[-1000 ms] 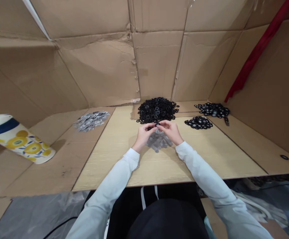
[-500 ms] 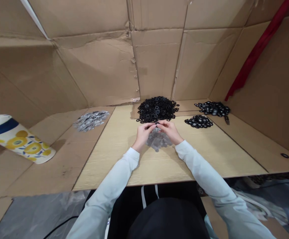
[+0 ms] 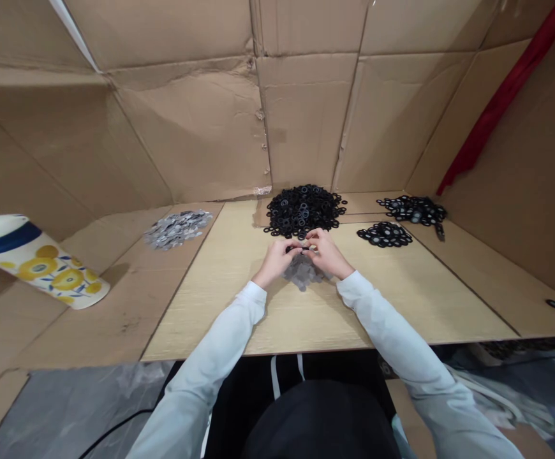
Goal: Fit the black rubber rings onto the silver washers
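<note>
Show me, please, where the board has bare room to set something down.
The board is bare between the left hand and the left disc pile, and right of the right hand, in front of the small ring pile. Crowded: around the hands, with grey discs beneath and the big ring pile just beyond.

Black piece (image 3: 305,248) in two-handed grip (image 3: 275,260) (image 3: 328,255)

We're looking at matt brown cardboard walls (image 3: 201,127), creased and a bit scuffed, plus a smooth, pale yellow wood-look board (image 3: 239,319) with a faint sheen. Our heap of small black rings (image 3: 303,207) looks like dull rubber or plastic, can't tell which. Those thin silvery-grey flakes (image 3: 179,228) look slightly shiny; our pale blue sleeves (image 3: 210,363) are matt cloth.
</note>
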`<state>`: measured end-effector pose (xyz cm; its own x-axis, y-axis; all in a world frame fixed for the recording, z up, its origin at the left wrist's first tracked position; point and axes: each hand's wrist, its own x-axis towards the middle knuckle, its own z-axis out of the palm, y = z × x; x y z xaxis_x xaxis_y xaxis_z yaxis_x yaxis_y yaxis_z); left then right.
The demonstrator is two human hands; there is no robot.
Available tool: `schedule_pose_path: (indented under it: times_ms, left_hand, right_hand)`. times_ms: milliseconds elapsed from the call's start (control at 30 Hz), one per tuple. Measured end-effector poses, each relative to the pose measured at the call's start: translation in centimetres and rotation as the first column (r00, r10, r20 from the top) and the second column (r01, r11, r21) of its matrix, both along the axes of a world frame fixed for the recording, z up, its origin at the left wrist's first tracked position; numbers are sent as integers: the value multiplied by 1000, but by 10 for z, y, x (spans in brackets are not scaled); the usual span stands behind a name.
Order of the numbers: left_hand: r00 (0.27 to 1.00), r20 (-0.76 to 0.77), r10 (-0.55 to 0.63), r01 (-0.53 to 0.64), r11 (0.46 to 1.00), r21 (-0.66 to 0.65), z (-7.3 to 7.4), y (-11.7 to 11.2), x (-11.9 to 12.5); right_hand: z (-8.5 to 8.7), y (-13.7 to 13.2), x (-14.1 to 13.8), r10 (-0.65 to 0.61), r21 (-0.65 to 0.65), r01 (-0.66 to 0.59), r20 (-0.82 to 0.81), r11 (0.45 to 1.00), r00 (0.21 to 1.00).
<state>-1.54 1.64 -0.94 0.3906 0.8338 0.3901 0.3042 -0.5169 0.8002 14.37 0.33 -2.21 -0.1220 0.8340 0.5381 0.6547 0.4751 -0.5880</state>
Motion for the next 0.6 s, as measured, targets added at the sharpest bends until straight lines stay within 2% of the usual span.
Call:
schedule_pose_path:
  times_ms: [67, 133, 200, 267, 400, 500, 600]
  left_hand:
    - [998, 36, 50, -50, 999, -13, 2, 0, 1]
    - [988, 123, 89, -82, 995, -59, 4, 0, 1]
    - [968, 234, 91, -55, 986, -157, 7, 0, 1]
    - [937, 339, 89, 10, 960, -280, 9, -1, 1]
    - [885, 451, 113, 100, 901, -422, 12, -4, 0]
    - [863, 487, 136, 123, 878, -463, 13, -7, 1]
    - [859, 493, 139, 135, 866, -481, 13, -9, 2]
  right_hand:
    - [3, 4, 8, -41, -94, 34, -76, 995, 996]
    - [5, 8, 24, -142, -228, 88, -230, 970, 963]
    - [5, 13, 43, -277, -316, 158, -381, 936, 882]
    - [1, 18, 59, -381, -372, 216, -458, 903, 803]
    - [-12, 25, 68, -394, -468, 114, -562, 877, 727]
    - [-18, 28, 63, -367, -496, 67, -540, 866, 758]
    - [-17, 28, 60, -392, -506, 166, -380, 846, 838]
